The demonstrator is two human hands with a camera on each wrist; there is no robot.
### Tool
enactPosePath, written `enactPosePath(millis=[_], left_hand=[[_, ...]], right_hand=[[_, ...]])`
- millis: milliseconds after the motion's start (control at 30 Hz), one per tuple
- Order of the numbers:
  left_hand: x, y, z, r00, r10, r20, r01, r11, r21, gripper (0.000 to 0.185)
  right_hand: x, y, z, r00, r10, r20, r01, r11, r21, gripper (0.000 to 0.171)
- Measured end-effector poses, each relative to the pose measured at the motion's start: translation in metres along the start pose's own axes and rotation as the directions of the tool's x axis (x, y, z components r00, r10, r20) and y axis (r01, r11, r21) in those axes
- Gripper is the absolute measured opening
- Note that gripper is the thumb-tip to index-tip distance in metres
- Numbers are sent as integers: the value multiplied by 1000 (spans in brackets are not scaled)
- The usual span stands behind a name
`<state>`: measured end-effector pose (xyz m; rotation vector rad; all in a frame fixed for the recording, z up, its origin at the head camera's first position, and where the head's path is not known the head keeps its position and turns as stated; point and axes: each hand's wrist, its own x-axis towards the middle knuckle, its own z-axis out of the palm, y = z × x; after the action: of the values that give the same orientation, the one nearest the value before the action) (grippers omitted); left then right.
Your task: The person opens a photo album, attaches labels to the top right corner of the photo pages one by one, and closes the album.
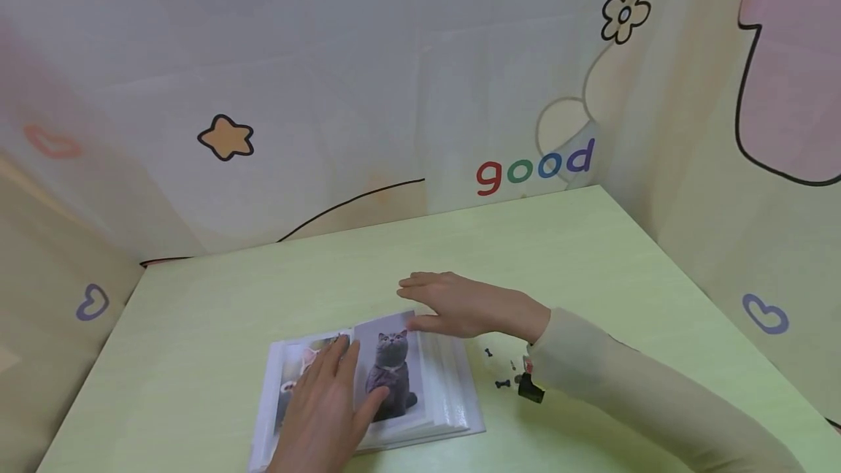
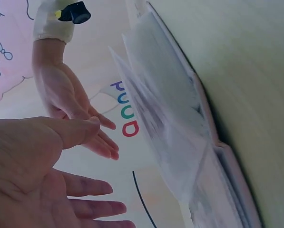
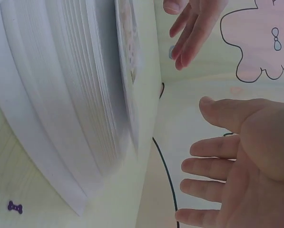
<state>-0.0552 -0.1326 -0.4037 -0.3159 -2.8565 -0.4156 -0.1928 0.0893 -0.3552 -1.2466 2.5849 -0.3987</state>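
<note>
An open photo album point(image 1: 453, 393) lies near the front edge of a pale green table point(image 1: 591, 254). Its right page shows a photo of a grey cat point(image 1: 393, 374). My left hand point(image 1: 325, 404) rests flat on the left page, fingers straight, thumb touching the cat photo. My right hand point(image 1: 460, 305) is flat and open at the album's far right corner, fingers pointing left, holding nothing. In the left wrist view the album's pages point(image 2: 180, 142) stand fanned beside both open palms. The right wrist view shows the thick stack of pages point(image 3: 61, 95) and my right hand's open palm point(image 3: 241, 166).
Cloth walls printed with cartoons and the word "good" point(image 1: 535, 166) enclose the table at the back and both sides. A small white piece with black bone shapes point(image 1: 499, 367) lies by my right wrist, right of the album. A black wrist camera point(image 1: 528, 387) sits under the sleeve.
</note>
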Motion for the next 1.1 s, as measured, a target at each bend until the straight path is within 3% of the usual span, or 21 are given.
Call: enactPosePath(millis=[100,333,633,900,1100], left_hand=[[3,3,-3,1000,17,-15,-17,1000,-13,72],[11,12,-9,999,-5,48,7,999,-32,75],[19,19,-10,998,21,67,-17,998,-64,74],[28,30,-5,994,45,101,-35,995,-99,72],[35,40,4,989,99,110,-85,989,-123,71]], right_hand=[[-9,4,-3,1000,5,-9,-5,1000,0,58],[-31,15,-9,998,2,-58,0,1000,20,54],[-60,30,-3,996,9,-94,-7,1000,27,53],[-84,40,4,992,46,-119,-43,999,23,50],[-95,43,11,989,85,-119,-83,996,21,47]])
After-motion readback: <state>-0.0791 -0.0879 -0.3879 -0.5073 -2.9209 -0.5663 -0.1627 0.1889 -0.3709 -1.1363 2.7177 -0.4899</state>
